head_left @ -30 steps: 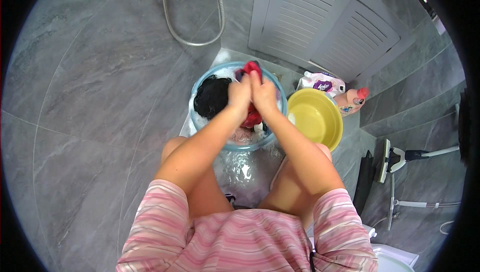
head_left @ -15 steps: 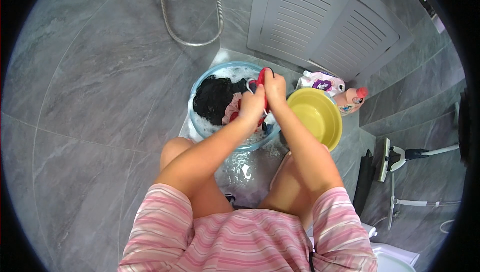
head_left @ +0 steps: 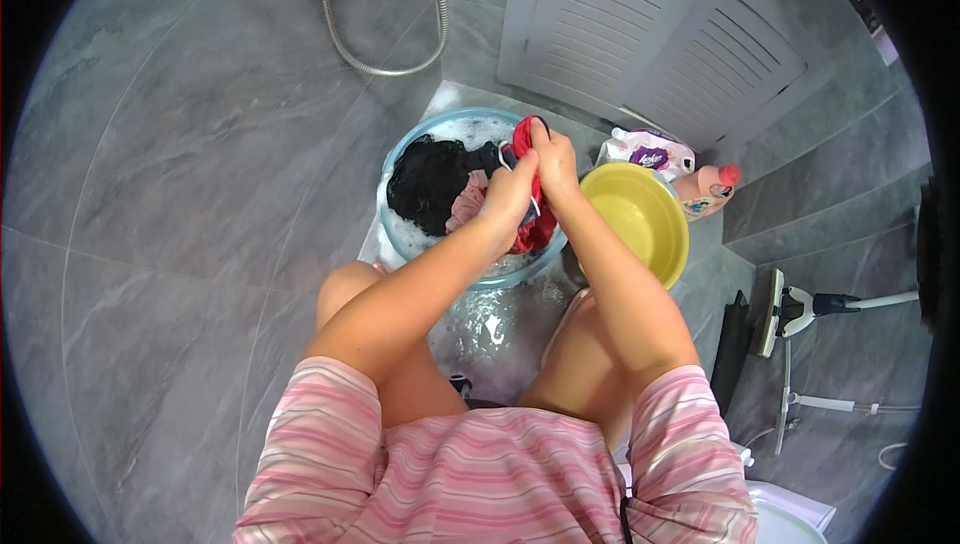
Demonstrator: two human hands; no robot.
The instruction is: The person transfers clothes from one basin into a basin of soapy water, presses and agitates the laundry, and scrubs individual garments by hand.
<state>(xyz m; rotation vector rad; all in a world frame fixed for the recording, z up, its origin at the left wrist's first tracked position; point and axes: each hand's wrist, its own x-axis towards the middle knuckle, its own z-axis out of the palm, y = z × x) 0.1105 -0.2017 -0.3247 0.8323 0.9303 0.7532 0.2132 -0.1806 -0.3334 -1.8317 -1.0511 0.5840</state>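
A light-blue basin [head_left: 497, 282] stands between my feet, holding foamy water and wet laundry. My left hand [head_left: 510, 192] and my right hand [head_left: 557, 160] are together over its right side, both closed on a red garment [head_left: 537, 234] with dark and white edging. Part of that garment sticks up above my fingers, and its lower part hangs toward the water. To the left of my hands lie a black cloth [head_left: 428, 184] and a ruffled pink cloth [head_left: 468, 202]. My palms and the folds inside them are hidden.
Right of the basin is a yellow basin [head_left: 680, 262]. Behind it are a white and purple package [head_left: 645, 150] and a pink bottle with a red cap [head_left: 708, 189]. A grey louvered door [head_left: 610, 29] is beyond, a shower hose [head_left: 440, 14] hangs upper left, and a white-headed cleaning tool [head_left: 790, 314] stands right.
The whole view has shifted slightly. My hands stay close together on the red garment, and more of its red cloth shows below my left hand.
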